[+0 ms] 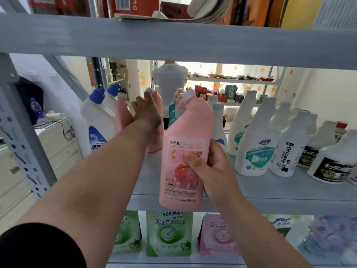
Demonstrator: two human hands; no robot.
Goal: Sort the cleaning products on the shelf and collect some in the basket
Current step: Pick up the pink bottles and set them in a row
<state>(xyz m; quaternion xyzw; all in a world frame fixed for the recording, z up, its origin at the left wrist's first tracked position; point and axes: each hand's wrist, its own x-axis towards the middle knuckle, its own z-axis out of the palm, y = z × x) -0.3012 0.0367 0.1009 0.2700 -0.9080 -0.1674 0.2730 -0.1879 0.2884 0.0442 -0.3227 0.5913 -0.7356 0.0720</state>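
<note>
the sorting is looking partway done, and nothing shows yet of the collecting: no basket is appearing in view. the right hand [216, 171] is gripping a tall pink plastic bottle with a white cap and a peach label [185, 151], thumb across the label, holding it upright just over the front edge of the grey metal shelf [270, 190]. the left hand [146, 115] is reaching further back, its fingers lying against a second pink bottle [157, 136]; whether they are closing round it i cannot tell. left of that hand white bottles with blue caps [96, 117] are standing together; right of the right hand white bottles with white caps [255, 144] are grouped. every bottle is capped, its contents hidden. below both hands, green and pink pouches [169, 233] are standing.
</note>
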